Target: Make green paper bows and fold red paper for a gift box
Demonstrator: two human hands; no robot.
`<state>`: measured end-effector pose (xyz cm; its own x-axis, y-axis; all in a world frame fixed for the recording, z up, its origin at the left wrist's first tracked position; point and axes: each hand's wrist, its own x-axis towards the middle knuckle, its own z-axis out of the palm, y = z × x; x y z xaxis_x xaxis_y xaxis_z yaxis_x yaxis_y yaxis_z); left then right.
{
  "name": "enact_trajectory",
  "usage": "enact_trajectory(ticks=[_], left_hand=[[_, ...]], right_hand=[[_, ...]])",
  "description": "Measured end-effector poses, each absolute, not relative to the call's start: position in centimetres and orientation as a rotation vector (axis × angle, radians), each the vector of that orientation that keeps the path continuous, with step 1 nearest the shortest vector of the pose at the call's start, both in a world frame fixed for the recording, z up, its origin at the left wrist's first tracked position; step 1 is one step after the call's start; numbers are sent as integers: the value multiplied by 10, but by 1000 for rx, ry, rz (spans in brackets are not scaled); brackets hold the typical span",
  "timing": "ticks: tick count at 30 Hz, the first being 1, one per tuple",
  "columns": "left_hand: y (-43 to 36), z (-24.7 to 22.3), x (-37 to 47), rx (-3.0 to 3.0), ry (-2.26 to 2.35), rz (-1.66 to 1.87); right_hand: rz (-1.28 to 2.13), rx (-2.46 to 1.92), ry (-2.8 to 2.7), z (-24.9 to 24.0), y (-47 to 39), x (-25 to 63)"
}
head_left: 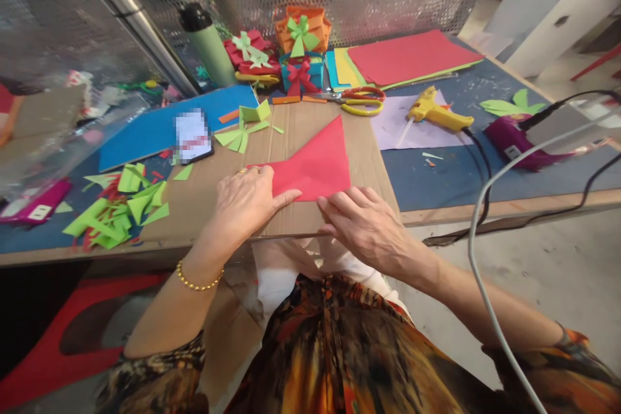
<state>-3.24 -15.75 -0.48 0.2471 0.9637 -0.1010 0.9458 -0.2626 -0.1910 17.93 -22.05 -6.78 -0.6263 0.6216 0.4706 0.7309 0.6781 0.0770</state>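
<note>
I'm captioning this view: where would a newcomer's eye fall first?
Probably the bright red paper at the centre, lying on brown cardboard, with the left hand at its left end and the right hand at its near edge. Next come the orange paper box with a green bow at the back and the yellow glue gun to the right, partly on a lilac sheet.

Lies flat on cardboard (373, 171) as plain red paper (315, 168), apparently folded, with a second layer faintly showing along the right edge. Rises to a sharp point at the far right, slopes down leftward from there, and tapers into a narrower strip, partly covered. Runs nearly straight along the near edge, with the near right corner covered too.
</note>
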Motion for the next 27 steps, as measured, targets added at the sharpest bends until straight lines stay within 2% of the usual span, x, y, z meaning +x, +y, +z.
enact_trajectory(ticks=[9,13,17,23,27], left_hand=[[-159,-7,-34,-2437,-1856,274],[-159,-8,-34,-2435,-1884,242],[-159,-12,-36,-2441,-1885,182],[-190,-35,-21,-2289,-1696,-110],[-219,-59,-8,-2467,-1422,-367]], right_hand=[[-487,-1205,-2375,-47,-238,223],[-471,-1104,-2339,-42,-228,205],[-370,-979,-2478,-61,-215,178],[-439,-984,-2439,-80,-214,176],[-439,-938,-2438,-75,-218,177]])
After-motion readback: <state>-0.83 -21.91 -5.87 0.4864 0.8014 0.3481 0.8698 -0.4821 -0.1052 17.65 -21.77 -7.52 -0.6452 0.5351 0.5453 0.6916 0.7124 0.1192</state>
